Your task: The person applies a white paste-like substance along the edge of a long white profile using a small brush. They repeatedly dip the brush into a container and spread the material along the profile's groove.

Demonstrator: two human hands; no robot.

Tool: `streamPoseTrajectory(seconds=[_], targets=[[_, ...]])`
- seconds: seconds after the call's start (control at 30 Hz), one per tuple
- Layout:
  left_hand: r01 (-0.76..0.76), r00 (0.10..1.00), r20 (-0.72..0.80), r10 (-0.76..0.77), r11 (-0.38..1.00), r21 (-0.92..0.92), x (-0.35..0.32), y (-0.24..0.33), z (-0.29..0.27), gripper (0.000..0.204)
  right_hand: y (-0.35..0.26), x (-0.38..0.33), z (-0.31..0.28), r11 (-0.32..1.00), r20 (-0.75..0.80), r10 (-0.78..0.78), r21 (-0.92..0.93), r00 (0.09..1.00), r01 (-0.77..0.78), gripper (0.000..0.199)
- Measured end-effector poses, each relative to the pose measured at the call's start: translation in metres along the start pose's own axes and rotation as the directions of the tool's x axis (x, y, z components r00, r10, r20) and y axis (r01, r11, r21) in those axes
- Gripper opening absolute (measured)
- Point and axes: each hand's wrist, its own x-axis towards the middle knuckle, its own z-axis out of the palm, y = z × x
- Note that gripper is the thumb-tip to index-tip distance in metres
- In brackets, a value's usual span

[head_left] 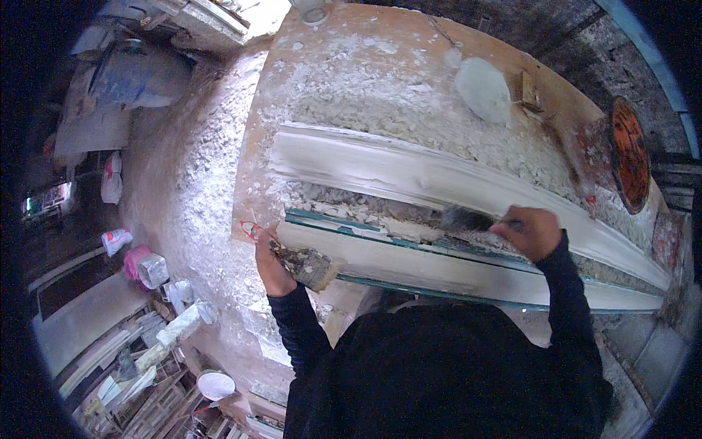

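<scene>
My right hand (536, 230) grips a dark-bristled brush (465, 218) whose bristles rest in the groove between two long white plaster mouldings (409, 172). The nearer moulding (431, 267) has a green glass-like edge. My left hand (272, 262) holds a plaster-caked scraper (311, 267) at the near left end of that moulding. Both forearms wear dark sleeves.
The wooden workbench (329, 51) is strewn with white plaster crumbs. A white plaster lump (482, 89) lies at its far side, a round orange-red disc (630, 154) at the right. Plaster dust covers the floor (190, 183); bags, blocks and a white bowl (216, 384) lie lower left.
</scene>
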Motion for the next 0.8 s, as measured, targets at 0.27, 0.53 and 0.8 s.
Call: streamPoseTrajectory(seconds=[0.27,0.53,0.8], targets=[[-0.032,0.998,0.053,0.034,0.999,-0.037,-0.003,0.004,0.007,0.031,0.001,0.001,0.002,0.998,-0.05,-0.054,-0.026,0.997,0.053,0.041],[0.021,1.0,0.003,-0.021,1.0,0.004,-0.009,0.017,0.026,0.029,-0.027,0.018,0.035,0.987,-0.139,-0.13,-0.118,0.982,0.114,0.045],[0.016,1.0,0.024,-0.016,1.0,-0.023,-0.005,0.008,0.01,0.029,-0.017,-0.006,0.003,0.997,-0.138,-0.009,-0.077,0.99,-0.002,0.038]])
